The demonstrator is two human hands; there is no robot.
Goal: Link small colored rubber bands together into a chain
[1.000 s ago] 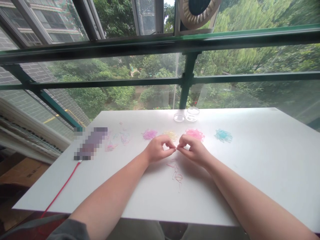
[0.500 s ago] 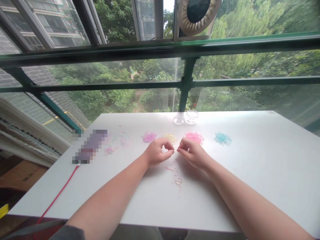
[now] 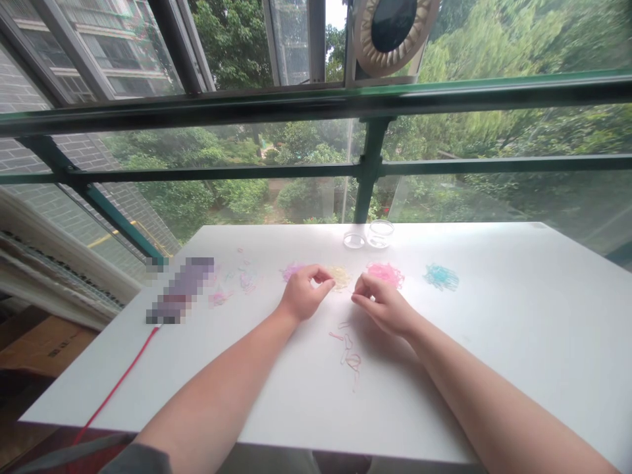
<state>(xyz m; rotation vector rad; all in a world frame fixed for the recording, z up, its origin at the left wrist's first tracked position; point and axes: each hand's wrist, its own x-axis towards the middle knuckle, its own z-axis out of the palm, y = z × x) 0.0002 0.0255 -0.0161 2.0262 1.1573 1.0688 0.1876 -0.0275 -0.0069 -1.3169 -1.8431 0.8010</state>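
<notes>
Where right hand [image 3: 382, 306] curls, pink pile [image 3: 388, 270] looks bright, tangled, thin-stranded.

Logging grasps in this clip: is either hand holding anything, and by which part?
Cannot be told. The left hand and right hand each appear closed, thumb to finger, but anything pinched there is too small to make out.

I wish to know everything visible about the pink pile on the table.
The pink pile is a loose tangle of thin, bright strands, perhaps small elastic loops; the material is uncertain. It lies low on the white table, between the yellow pile and the teal pile. The right hand partly hides its near edge; whether they touch is unclear.
</notes>
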